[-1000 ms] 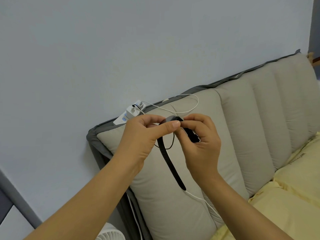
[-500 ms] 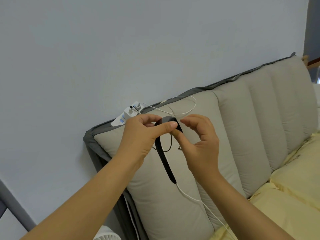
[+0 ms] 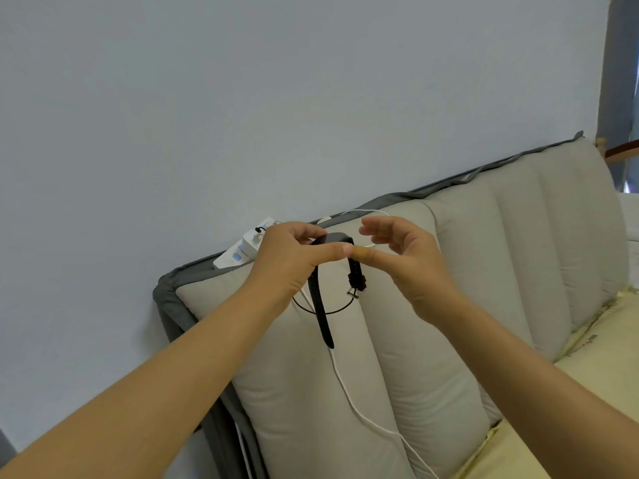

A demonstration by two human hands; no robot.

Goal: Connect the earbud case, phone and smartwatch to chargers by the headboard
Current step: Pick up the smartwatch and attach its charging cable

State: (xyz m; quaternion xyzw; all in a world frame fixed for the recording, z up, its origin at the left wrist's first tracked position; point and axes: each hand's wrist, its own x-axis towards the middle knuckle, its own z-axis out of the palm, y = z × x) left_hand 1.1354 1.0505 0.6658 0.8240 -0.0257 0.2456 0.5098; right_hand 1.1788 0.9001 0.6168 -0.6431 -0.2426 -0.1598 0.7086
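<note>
The smartwatch [image 3: 333, 239] sits at the centre of your view, held up in front of the top edge of the headboard [image 3: 466, 271]. Its body lies crosswise, running from nine to three o'clock between your hands, and both strap ends hang toward six o'clock: the long tail [image 3: 323, 316] on the left, the buckle end [image 3: 356, 278] on the right.

Your left hand [image 3: 294, 261] is the nearer one. It pinches the watch body, thumb stretched along the front and fingers curled behind. Your right hand [image 3: 404, 257] hovers just at three o'clock of the watch, fingers loosely spread and holding nothing, though its thumb tip meets your left thumb beside the watch.

A thin black cable [image 3: 340, 308] loops below the watch. It probably leads to the watch's charger, but your left hand hides the join.

At ten o'clock of the watch, a white power strip [image 3: 238, 254] rests on the headboard's top edge with a white adapter [image 3: 253, 242] plugged in. A white cable [image 3: 349, 392] trails down the cushion toward five o'clock.
</note>
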